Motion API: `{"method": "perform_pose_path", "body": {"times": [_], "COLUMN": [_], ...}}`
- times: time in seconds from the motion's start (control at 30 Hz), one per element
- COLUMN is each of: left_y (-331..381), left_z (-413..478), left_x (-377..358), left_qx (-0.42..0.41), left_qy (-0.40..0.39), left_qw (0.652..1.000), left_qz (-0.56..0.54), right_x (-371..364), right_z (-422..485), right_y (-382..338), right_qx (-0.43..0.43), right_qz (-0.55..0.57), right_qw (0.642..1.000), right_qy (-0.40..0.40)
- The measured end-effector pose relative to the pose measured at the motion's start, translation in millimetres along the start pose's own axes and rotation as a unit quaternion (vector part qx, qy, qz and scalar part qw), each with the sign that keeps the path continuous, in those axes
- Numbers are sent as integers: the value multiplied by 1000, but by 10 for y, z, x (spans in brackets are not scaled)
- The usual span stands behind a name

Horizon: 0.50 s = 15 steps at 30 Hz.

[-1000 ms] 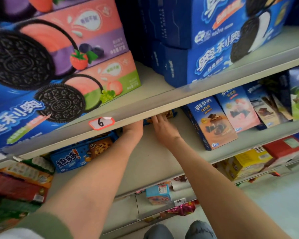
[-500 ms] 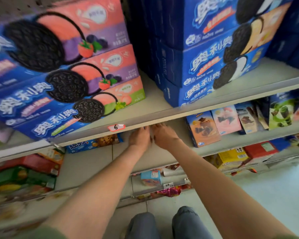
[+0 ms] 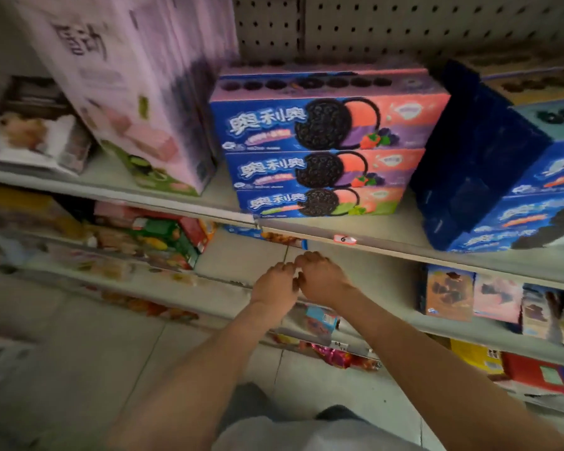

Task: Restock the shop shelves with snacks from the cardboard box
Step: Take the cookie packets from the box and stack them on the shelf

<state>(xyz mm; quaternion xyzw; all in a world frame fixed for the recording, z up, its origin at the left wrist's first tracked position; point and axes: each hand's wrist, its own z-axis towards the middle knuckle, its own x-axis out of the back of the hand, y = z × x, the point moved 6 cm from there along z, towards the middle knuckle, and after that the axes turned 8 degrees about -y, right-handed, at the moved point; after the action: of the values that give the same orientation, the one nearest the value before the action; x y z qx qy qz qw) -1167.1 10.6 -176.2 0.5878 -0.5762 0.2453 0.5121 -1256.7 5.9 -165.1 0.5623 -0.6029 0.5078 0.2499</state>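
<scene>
Hands: left hand (image 3: 274,283) and right hand (image 3: 323,278) were seen touching, fingers curled; any hold could not be told
Biscuit pack (image 3: 282,238): seen at shelf (image 3: 238,260) back, just beyond them
Handling: judged light, crushable; long sides to be gripped

Head view, downward, close to shelves (image 3: 388,252)

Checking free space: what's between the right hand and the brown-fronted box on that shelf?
Head view: only bare shelf board lies between the right hand and the brown-fronted box.
</scene>
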Motion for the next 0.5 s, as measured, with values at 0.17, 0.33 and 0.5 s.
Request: {"method": "perform_pose_path", "body": {"times": [0.17,0.33,0.5], "left_y": [-869,-1959,-3217], "left_z": [-350,-845,-1423], "left_x": [201,511,743], "left_qx": [16,64,155], "left_qy": [-21,26,51], "left_qw": [999,994,978], "left_qz": [-44,-80,-128], "right_x": [-233,-483,-805], "right_z": [239,550,980], "right_y": [-963,-2105,-3483], "right_qx": [116,230,319], "right_qz": [-5,-18,-44], "right_qw": [993,972,943], "right_qy": [-8,-36,-83]}}
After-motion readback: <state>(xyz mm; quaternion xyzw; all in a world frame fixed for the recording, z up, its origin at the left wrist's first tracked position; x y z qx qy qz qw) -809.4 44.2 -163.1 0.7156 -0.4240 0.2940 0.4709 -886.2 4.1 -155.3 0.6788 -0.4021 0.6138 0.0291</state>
